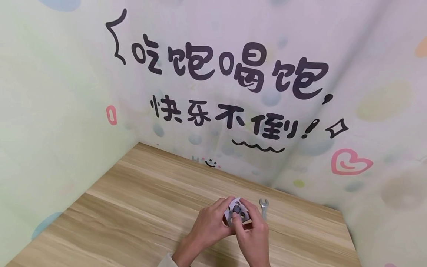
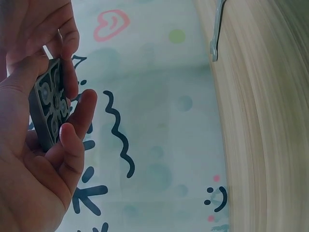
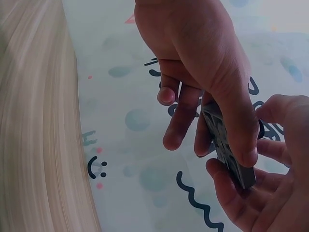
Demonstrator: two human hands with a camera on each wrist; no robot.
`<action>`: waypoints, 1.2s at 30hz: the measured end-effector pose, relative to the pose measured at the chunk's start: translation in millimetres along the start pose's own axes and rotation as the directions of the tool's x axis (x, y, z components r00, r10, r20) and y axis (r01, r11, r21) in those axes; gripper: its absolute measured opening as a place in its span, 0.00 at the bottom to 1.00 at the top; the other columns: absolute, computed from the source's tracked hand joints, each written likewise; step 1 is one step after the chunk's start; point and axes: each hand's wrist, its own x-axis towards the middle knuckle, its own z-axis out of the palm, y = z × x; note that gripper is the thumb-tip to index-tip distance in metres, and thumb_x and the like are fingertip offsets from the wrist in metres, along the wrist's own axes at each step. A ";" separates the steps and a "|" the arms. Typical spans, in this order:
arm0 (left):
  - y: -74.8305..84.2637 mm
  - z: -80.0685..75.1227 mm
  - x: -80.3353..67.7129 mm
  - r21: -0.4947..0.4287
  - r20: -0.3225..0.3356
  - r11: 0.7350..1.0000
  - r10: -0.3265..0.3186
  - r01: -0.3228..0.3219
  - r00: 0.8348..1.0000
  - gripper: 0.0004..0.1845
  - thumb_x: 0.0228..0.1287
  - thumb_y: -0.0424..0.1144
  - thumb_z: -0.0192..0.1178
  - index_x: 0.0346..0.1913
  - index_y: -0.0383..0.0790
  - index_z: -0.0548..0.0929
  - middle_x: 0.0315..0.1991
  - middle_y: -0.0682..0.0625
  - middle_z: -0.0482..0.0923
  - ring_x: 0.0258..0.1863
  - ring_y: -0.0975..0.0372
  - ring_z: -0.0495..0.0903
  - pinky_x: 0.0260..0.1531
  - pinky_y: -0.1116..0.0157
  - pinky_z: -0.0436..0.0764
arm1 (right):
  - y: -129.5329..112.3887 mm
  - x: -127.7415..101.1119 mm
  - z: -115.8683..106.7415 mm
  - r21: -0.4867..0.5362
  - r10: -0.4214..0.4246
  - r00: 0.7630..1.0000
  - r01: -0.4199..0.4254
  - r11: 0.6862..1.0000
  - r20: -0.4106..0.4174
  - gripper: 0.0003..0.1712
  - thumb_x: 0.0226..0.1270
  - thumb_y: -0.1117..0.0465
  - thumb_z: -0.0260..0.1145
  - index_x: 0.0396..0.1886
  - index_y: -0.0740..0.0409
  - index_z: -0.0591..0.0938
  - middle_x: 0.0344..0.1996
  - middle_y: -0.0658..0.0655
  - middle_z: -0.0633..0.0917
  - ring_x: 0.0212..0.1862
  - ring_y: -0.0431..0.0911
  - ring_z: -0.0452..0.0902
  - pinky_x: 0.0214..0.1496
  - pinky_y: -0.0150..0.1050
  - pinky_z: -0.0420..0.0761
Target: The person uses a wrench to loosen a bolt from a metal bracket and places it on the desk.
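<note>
You've got the grey square metal block with round holes (image 1: 237,214) lifted just off the pale wood-grain tabletop (image 1: 140,207), near the right side and close to you. Your left hand (image 1: 210,227) has its fingers curled round the block's left edge and back, and your right hand (image 1: 255,234) pinches the small dark round part (image 1: 236,210) sitting on the block's face, thumb pressing down on it, other fingers loose. In the right wrist view the block is edge-on, so I can't tell if that dark bit is threaded in or just resting there.

If you're seating it, I'd keep the block square to you, let the left hand do all the bracing and only turn with thumb and fingertip so it doesn't go in crooked. The small silver open-ended spanner (image 1: 264,207) lies flat just right of your hands, close to the patterned backdrop wall (image 1: 300,111)
</note>
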 end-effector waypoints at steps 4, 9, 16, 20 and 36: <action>0.0 0.9 -0.3 0.010 -0.002 1.000 0.003 -0.003 1.000 0.37 0.41 0.52 0.77 0.58 0.44 0.79 0.44 0.55 0.82 0.31 0.68 0.80 0.29 0.73 0.77 | -1.7 -0.8 1.1 0.001 0.059 0.998 -0.059 0.998 -0.010 0.25 0.53 0.66 0.77 0.53 0.56 0.82 0.42 0.52 0.87 0.32 0.35 0.79 0.27 0.30 0.78; 0.3 2.1 -0.7 -0.003 0.002 1.000 0.009 -0.009 1.000 0.36 0.41 0.48 0.77 0.57 0.44 0.79 0.41 0.56 0.81 0.28 0.70 0.77 0.27 0.75 0.74 | -3.3 -1.4 4.0 -0.068 0.075 0.996 -0.079 0.995 -0.056 0.23 0.50 0.61 0.80 0.43 0.57 0.79 0.46 0.52 0.87 0.30 0.34 0.79 0.25 0.28 0.77; 1.7 3.9 -0.9 -0.041 0.024 0.999 0.006 -0.005 1.000 0.34 0.43 0.45 0.76 0.57 0.45 0.78 0.39 0.57 0.80 0.26 0.72 0.73 0.26 0.79 0.70 | -2.7 -1.6 7.0 -0.220 -0.019 0.990 -0.011 0.975 -0.137 0.23 0.46 0.58 0.81 0.31 0.55 0.74 0.44 0.53 0.89 0.25 0.36 0.78 0.24 0.24 0.72; 1.7 4.1 -1.0 -0.030 0.023 1.000 0.004 -0.004 1.000 0.34 0.43 0.45 0.76 0.58 0.44 0.78 0.40 0.57 0.81 0.27 0.71 0.75 0.27 0.77 0.73 | -1.5 -1.7 7.8 -0.238 -0.041 0.989 0.007 0.971 -0.140 0.20 0.48 0.59 0.80 0.32 0.56 0.75 0.44 0.54 0.89 0.26 0.38 0.79 0.24 0.24 0.73; 0.7 4.2 0.2 -0.026 0.019 1.000 0.003 -0.003 1.000 0.37 0.42 0.48 0.77 0.59 0.44 0.78 0.43 0.56 0.82 0.31 0.68 0.79 0.28 0.74 0.76 | -0.1 -0.3 6.2 -0.176 -0.115 0.986 0.093 0.980 -0.123 0.15 0.50 0.66 0.78 0.34 0.59 0.80 0.44 0.57 0.88 0.32 0.43 0.83 0.25 0.25 0.77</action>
